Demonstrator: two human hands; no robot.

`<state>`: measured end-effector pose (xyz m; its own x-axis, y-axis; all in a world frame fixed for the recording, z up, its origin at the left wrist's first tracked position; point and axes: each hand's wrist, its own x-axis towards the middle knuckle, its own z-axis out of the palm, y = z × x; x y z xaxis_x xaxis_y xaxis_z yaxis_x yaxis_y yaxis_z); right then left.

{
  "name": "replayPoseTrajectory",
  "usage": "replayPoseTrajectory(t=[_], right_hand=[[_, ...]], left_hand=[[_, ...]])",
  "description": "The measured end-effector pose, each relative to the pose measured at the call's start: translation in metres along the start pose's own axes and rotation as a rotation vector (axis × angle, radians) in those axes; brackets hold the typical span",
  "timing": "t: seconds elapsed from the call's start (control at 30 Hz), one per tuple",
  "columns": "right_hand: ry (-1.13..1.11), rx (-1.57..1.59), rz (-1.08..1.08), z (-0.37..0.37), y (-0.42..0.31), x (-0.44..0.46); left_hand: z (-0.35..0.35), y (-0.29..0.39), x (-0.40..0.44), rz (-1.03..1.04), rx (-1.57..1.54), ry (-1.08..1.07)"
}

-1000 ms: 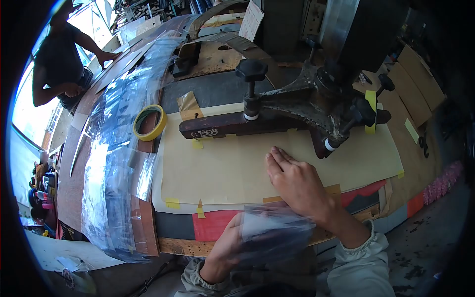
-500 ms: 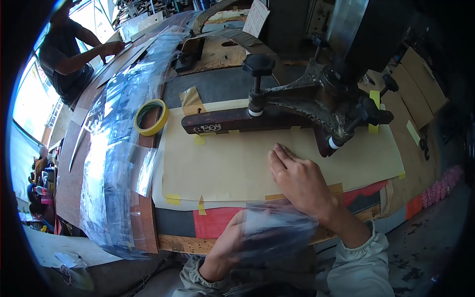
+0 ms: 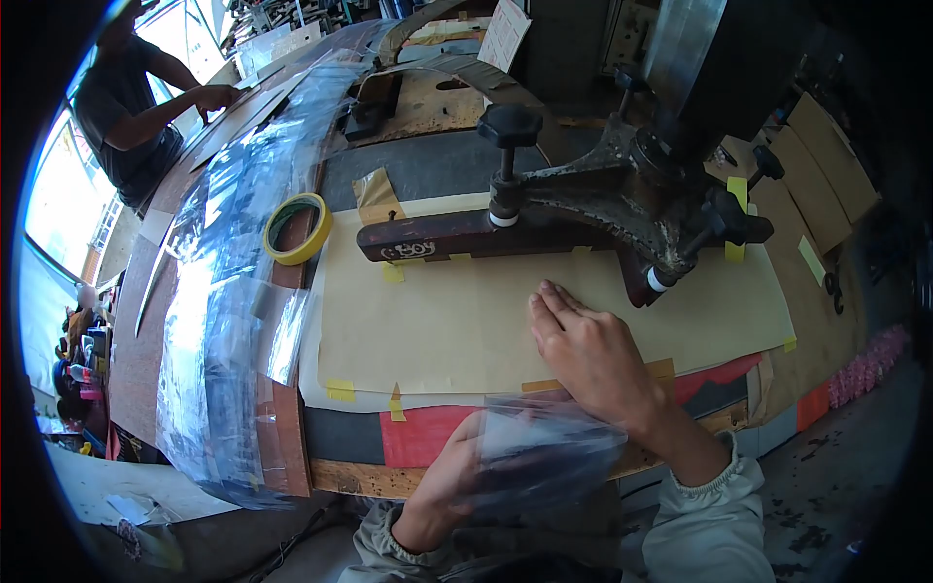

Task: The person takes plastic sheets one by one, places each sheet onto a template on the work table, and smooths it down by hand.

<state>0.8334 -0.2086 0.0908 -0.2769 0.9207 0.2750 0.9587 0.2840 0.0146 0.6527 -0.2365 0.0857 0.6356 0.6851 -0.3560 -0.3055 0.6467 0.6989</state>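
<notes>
My left hand [image 3: 452,471] is at the table's front edge, closed on a clear plastic sheet [image 3: 544,452] that partly covers its fingers. The sheet reaches across to just below my right wrist. My right hand [image 3: 588,355] lies with its fingers stretched out on a large cream paper [image 3: 437,325]. Pieces of yellow tape [image 3: 397,403] stick along the paper's front edge. Behind my right hand, a dark wooden bar [image 3: 466,238] with white writing lies across the paper under a black metal clamp frame [image 3: 612,199].
A yellow tape roll [image 3: 297,229] rests at the paper's left, beside a long stretch of clear plastic [image 3: 219,321]. Scissors [image 3: 834,291] lie at the right. Another person [image 3: 136,107] works at the far left. A red-and-black strip [image 3: 428,435] lines the front edge.
Both of my hands and the plastic sheet stay practically in place. The other person's hands at the far left shift slightly.
</notes>
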Motion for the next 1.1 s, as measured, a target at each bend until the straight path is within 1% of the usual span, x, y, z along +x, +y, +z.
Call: replayPoseTrajectory(t=[0.03,0.13,0.43,0.53,0.63,0.7,0.77,0.8,0.87,0.93,1.03,1.1], right_hand=[[0.001,-0.003,-0.003,0.0,0.0,0.0],[0.001,-0.008,-0.006,0.0,0.0,0.0],[0.004,-0.029,-0.008,-0.001,-0.001,0.0],[0.004,-0.033,-0.004,-0.001,0.0,0.0],[0.01,-0.037,-0.01,-0.001,0.0,0.0],[0.018,-0.035,-0.011,-0.001,-0.001,0.0],[0.021,-0.033,-0.011,-0.001,-0.001,0.0],[0.023,-0.034,-0.01,0.0,0.0,0.0],[0.027,-0.024,-0.006,0.0,0.0,0.0],[0.03,-0.019,-0.004,0.0,0.0,-0.001],[0.032,-0.017,-0.008,0.0,0.0,-0.001],[0.036,-0.017,-0.012,0.0,0.0,-0.001]], left_hand=[[0.0,-0.001,0.0,0.045,0.068,0.01],[-0.003,0.0,0.002,-0.078,-0.118,0.004],[-0.002,0.0,0.002,-0.082,-0.156,0.006],[0.003,0.004,0.001,-0.08,-0.113,0.045],[-0.003,-0.005,0.002,0.117,0.154,-0.005],[-0.002,-0.006,0.001,0.195,0.164,-0.038],[-0.003,-0.007,0.001,0.168,0.198,-0.019],[-0.006,-0.008,0.003,0.102,0.227,0.018],[-0.006,-0.006,0.003,0.016,0.177,0.061],[-0.003,-0.004,0.002,-0.027,0.018,0.071],[-0.001,-0.001,0.003,-0.056,-0.11,0.057],[0.0,-0.001,0.002,-0.025,-0.183,-0.008]])
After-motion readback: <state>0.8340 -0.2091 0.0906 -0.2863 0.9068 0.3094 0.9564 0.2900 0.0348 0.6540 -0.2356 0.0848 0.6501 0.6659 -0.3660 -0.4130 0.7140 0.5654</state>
